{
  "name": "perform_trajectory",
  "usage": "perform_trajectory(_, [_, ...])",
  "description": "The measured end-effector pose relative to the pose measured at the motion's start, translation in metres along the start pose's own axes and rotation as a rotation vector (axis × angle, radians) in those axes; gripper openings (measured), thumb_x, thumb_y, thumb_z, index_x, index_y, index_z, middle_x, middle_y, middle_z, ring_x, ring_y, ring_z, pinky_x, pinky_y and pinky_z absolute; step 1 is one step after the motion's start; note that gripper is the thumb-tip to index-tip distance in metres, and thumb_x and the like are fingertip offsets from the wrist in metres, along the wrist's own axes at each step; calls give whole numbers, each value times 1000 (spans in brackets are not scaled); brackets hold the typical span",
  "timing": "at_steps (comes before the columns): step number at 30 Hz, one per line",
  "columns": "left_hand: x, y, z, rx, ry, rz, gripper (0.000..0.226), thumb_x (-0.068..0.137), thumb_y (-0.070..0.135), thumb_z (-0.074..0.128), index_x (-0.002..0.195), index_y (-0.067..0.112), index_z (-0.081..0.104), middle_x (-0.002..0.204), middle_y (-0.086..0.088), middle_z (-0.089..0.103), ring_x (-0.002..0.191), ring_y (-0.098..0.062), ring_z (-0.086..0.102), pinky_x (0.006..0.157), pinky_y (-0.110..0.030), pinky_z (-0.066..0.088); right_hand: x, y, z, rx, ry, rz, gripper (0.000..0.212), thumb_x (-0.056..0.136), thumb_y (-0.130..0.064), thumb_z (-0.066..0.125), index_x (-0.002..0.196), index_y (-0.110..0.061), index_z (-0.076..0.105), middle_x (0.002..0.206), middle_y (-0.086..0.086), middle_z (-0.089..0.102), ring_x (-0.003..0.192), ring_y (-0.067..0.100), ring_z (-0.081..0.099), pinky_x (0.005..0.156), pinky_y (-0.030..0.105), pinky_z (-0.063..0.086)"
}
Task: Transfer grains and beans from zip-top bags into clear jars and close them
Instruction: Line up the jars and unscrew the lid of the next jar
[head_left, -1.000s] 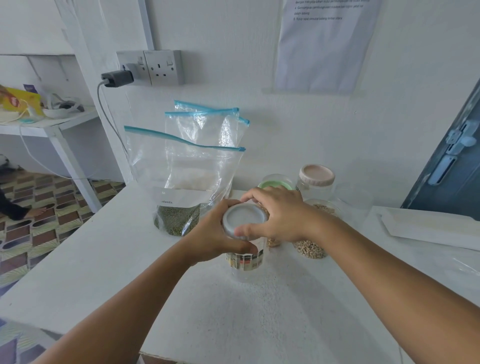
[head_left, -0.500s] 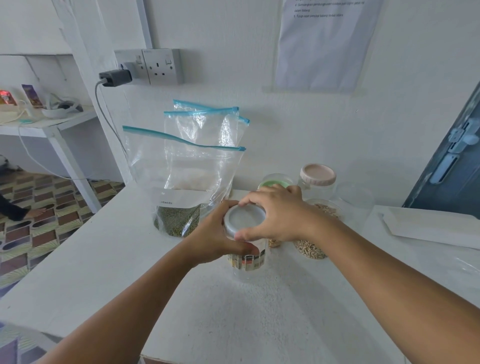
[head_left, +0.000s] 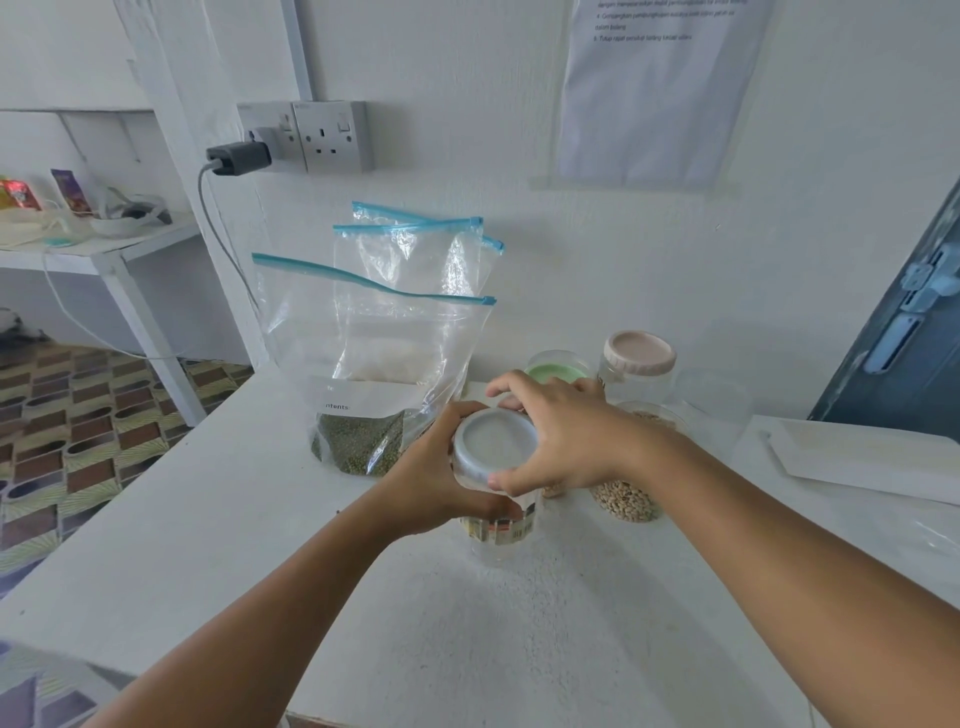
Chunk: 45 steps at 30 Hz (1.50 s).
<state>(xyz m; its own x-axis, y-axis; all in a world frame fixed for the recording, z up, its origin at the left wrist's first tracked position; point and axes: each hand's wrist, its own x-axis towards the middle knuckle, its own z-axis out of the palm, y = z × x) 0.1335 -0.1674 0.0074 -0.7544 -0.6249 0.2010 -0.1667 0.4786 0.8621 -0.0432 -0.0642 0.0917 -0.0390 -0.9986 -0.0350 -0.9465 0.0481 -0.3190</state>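
The left hand (head_left: 441, 483) is wrapped around the upper body of a clear jar (head_left: 498, 525), fingers curled round its near side, while the right hand (head_left: 561, 436) arches over the pale grey lid (head_left: 493, 441) with thumb at the lid's 5 o'clock edge and fingers curled round its far rim, so both hands are clamped on the same jar, which stands near the middle of the white surface (head_left: 519, 649). The likely step is turning the lid, and I cannot tell which way. The risk, as I judge it, is a cross-threaded or half-seated lid if the right hand twists while pressing off-centre; the smooth jar could also slip or tip in the left hand's grip. At the jar's 2 o'clock, just beside the right wrist, sits a jar of pale beans (head_left: 626, 499), and beyond it at 1 o'clock a green-lidded jar (head_left: 556, 371) and a pink-lidded jar (head_left: 641, 353); a jerk of the right elbow or wrist could knock them. At 10 o'clock the zip-top bags (head_left: 374, 364) lean upright, the front one holding green beans. Against the frame half a second earlier, the right hand's fingers have spread wider round the lid, the thumb has shifted slightly along its rim, and the jar has stayed put.
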Motion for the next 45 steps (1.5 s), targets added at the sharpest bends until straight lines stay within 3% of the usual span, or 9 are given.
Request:
perform_trajectory(9, [-1,-2,2,37,21,-6,101,57,31,105,132,47,40,118,31,58,116,0,61,98,-36,58,-4,1,-13,106,-68,-90,88,73,-41,84,144,-42,33,144,-19,49,132,9,44,113,38,33])
perform_trajectory(14, [-1,-4,3,39,48,-15,98,54,35,106,130,48,44,117,28,61,113,-2,63,93,-35,59,-4,2,-4,-29,-37,-30,77,76,-80,67,142,-56,36,132,-12,42,130,12,31,113,40,21])
perform_trajectory(17, [-1,-5,3,26,52,-10,96,54,33,106,128,43,46,112,24,64,106,-7,67,89,-39,62,-4,3,4,-91,63,-21,74,72,-85,66,136,-54,47,122,-13,46,124,11,36,110,38,19])
perform_trajectory(21, [1,-6,3,30,41,-5,94,55,33,106,128,40,47,112,21,65,106,-10,68,89,-44,61,-8,5,-4,-16,-2,-95,58,82,-59,75,136,-57,53,151,-24,43,142,6,30,111,35,8])
perform_trajectory(29, [0,-5,6,15,20,2,105,55,37,105,137,48,39,125,23,59,122,-7,61,102,-45,56,-11,6,-14,102,-66,-152,54,75,-30,80,117,-51,52,131,-32,50,126,5,42,112,42,29])
perform_trajectory(32, [2,-4,4,1,7,9,109,58,32,104,142,50,37,130,24,57,125,-5,58,104,-44,56,-11,5,-22,127,-57,-181,60,71,-24,79,116,-51,51,140,-26,47,130,13,41,109,48,39])
perform_trajectory(37, [3,-3,4,-7,-19,20,115,61,29,104,151,46,35,137,14,60,128,-14,61,103,-46,56,-10,5,-34,6,-30,-176,51,74,-33,80,116,-53,58,152,-26,39,140,9,33,118,45,21])
perform_trajectory(40, [1,-3,4,11,-13,8,101,62,31,104,142,45,43,126,20,63,118,-9,65,100,-42,58,-15,13,-24,91,-36,-122,43,75,-38,82,110,-56,64,152,-27,41,142,2,31,121,49,20])
perform_trajectory(45, [3,-7,3,21,-16,-11,100,61,35,104,140,43,44,123,18,66,115,-10,66,101,-44,58,-30,30,-9,192,56,-73,41,77,-47,84,111,-60,66,152,-29,42,138,-3,33,123,46,16])
